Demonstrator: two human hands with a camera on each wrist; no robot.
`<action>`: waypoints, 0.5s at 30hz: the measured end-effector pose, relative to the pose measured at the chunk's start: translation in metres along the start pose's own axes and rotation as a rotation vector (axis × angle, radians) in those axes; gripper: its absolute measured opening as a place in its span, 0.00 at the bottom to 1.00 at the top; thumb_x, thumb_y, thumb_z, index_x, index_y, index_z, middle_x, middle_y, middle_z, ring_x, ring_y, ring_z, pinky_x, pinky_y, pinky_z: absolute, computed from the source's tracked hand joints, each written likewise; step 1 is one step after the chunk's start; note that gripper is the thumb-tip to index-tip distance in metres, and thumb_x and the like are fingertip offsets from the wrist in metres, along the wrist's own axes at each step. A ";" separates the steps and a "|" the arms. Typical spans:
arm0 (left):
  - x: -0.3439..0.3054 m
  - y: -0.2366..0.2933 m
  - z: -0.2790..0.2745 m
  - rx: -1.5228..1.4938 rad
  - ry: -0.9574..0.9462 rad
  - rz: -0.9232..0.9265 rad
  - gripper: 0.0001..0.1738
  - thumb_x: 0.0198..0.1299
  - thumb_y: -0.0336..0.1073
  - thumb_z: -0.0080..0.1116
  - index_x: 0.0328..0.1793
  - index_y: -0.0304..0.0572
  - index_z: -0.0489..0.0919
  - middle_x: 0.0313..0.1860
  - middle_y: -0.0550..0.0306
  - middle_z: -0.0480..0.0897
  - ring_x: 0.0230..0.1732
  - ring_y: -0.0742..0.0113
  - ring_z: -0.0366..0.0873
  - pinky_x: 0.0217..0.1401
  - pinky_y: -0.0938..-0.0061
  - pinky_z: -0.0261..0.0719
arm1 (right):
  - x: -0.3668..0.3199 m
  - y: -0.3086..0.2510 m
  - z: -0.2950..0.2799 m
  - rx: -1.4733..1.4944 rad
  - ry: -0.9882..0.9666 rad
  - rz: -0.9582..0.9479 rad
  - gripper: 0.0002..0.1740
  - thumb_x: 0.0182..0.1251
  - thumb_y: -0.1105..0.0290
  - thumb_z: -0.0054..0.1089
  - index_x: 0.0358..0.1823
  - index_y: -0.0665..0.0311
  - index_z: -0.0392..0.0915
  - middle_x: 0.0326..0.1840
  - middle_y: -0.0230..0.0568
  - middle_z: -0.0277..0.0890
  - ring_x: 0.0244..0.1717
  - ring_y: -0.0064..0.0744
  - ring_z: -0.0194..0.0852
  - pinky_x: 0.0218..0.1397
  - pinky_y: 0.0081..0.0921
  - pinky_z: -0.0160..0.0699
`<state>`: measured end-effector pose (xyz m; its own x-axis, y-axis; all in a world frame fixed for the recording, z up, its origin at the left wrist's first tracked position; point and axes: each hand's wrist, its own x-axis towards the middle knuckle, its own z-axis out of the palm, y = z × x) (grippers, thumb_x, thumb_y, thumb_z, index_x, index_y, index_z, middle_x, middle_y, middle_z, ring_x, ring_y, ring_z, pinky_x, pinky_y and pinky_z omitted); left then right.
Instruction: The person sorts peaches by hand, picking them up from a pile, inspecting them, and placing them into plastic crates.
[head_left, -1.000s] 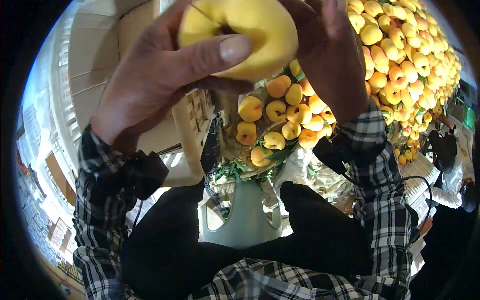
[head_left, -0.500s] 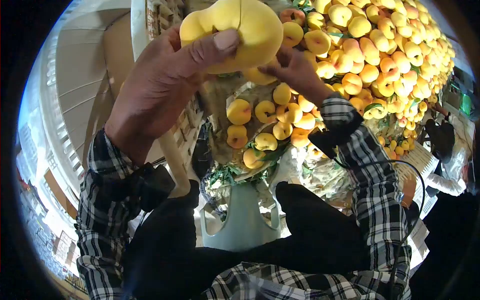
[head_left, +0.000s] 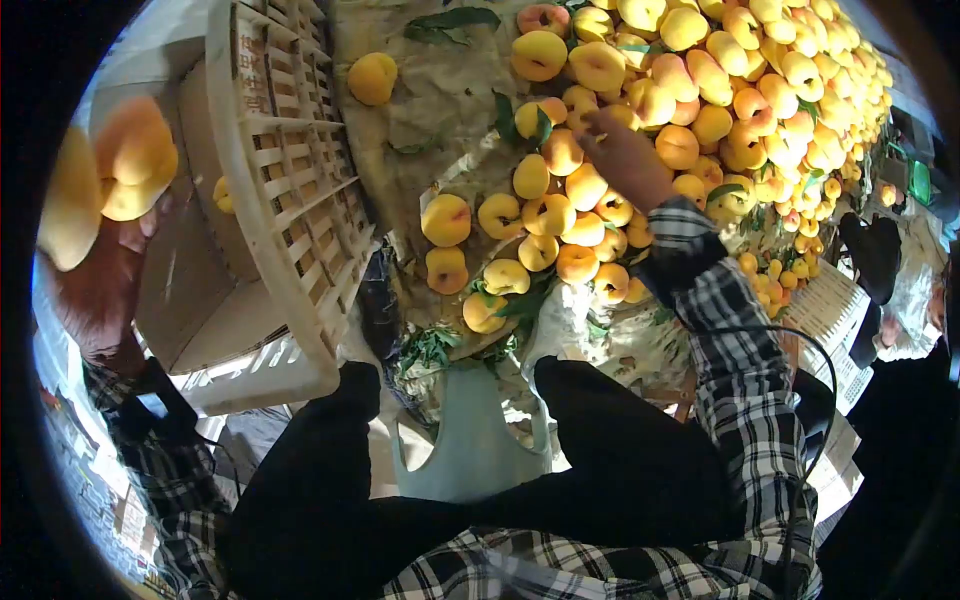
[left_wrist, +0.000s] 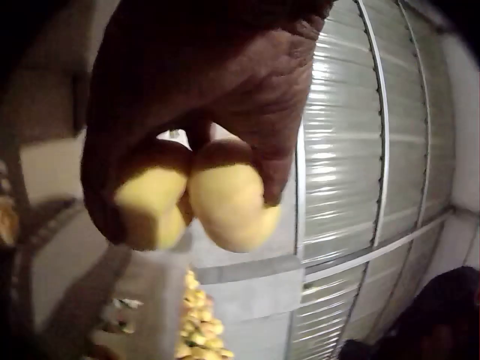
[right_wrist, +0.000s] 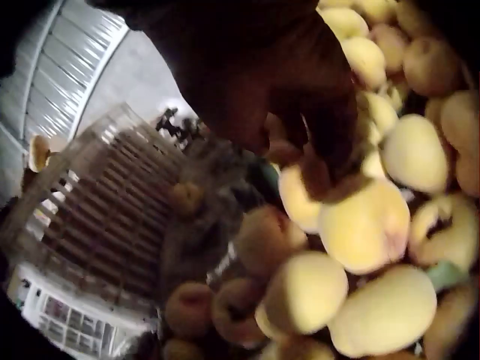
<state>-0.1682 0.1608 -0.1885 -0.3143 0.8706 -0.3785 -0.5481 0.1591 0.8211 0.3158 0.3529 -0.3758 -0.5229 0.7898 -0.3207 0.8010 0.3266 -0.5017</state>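
Observation:
My left hand (head_left: 105, 295), out at the far left, holds two yellow peaches, one blushed orange (head_left: 135, 160) and the other paler (head_left: 68, 205). In the left wrist view its fingers and thumb span the pair, a left peach (left_wrist: 154, 199) and a right peach (left_wrist: 232, 199), side by side. My right hand (head_left: 630, 160) reaches into the near side of a large heap of peaches (head_left: 740, 120). Seen from the right wrist, its fingertips are down at a peach (right_wrist: 300, 199), among several others; the hand's own shadow darkens that spot.
A white slatted plastic crate (head_left: 290, 200) with a cardboard lining (head_left: 190, 270) stands tilted on the left, one peach (head_left: 223, 195) inside. A lone peach (head_left: 372, 78) and leaves (head_left: 450, 22) lie on the ground cloth. Between the knees is a grey-green plastic stool (head_left: 470, 440).
My left hand has swung from the upper middle to far left beside the crate, carrying peaches. My right hand has left it and moved down to the heap. The view has shifted.

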 end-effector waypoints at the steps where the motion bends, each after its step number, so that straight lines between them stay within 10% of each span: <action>1: 0.003 -0.002 -0.026 0.138 0.139 -0.057 0.39 0.62 0.54 0.55 0.72 0.41 0.59 0.69 0.46 0.65 0.67 0.51 0.65 0.64 0.52 0.69 | -0.005 0.017 0.019 -0.041 -0.022 0.082 0.24 0.62 0.54 0.58 0.50 0.67 0.72 0.40 0.53 0.78 0.42 0.54 0.78 0.44 0.43 0.78; 3: 0.011 -0.025 -0.064 0.389 0.245 -0.268 0.35 0.63 0.53 0.55 0.71 0.45 0.63 0.66 0.51 0.69 0.61 0.57 0.73 0.58 0.61 0.75 | -0.012 0.001 0.035 -0.149 -0.013 0.087 0.28 0.61 0.54 0.59 0.54 0.66 0.67 0.40 0.56 0.77 0.42 0.55 0.78 0.44 0.46 0.77; 5: 0.010 -0.054 -0.066 0.505 -0.150 -0.340 0.35 0.61 0.51 0.58 0.71 0.47 0.64 0.64 0.55 0.71 0.58 0.62 0.74 0.57 0.67 0.76 | -0.009 -0.008 0.051 -0.154 0.059 0.066 0.29 0.58 0.55 0.63 0.53 0.66 0.63 0.42 0.58 0.75 0.44 0.55 0.77 0.47 0.45 0.76; 8: 0.020 -0.092 -0.077 1.449 -0.552 -0.022 0.35 0.61 0.50 0.59 0.72 0.46 0.64 0.67 0.56 0.67 0.63 0.63 0.70 0.58 0.70 0.75 | -0.001 -0.010 0.043 -0.087 0.002 0.118 0.31 0.59 0.56 0.61 0.59 0.66 0.64 0.46 0.58 0.75 0.48 0.55 0.76 0.49 0.44 0.76; 11: 0.037 -0.128 -0.136 1.116 -0.073 -0.098 0.32 0.63 0.49 0.56 0.69 0.40 0.67 0.72 0.53 0.62 0.68 0.61 0.64 0.67 0.66 0.68 | 0.003 0.007 0.030 0.298 -0.119 0.204 0.32 0.61 0.58 0.60 0.62 0.67 0.63 0.55 0.50 0.74 0.53 0.44 0.76 0.51 0.35 0.77; 15: 0.028 -0.049 0.043 1.111 0.206 0.400 0.28 0.65 0.46 0.52 0.65 0.35 0.70 0.63 0.46 0.73 0.61 0.59 0.72 0.65 0.70 0.68 | 0.000 0.001 -0.006 1.357 -0.386 0.390 0.29 0.69 0.60 0.53 0.68 0.61 0.60 0.60 0.40 0.69 0.55 0.33 0.74 0.52 0.28 0.78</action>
<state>-0.1171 0.1974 -0.2207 -0.4834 0.8754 0.0096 0.5535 0.2971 0.7780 0.3187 0.3561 -0.3721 -0.5607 0.4548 -0.6920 0.1377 -0.7729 -0.6195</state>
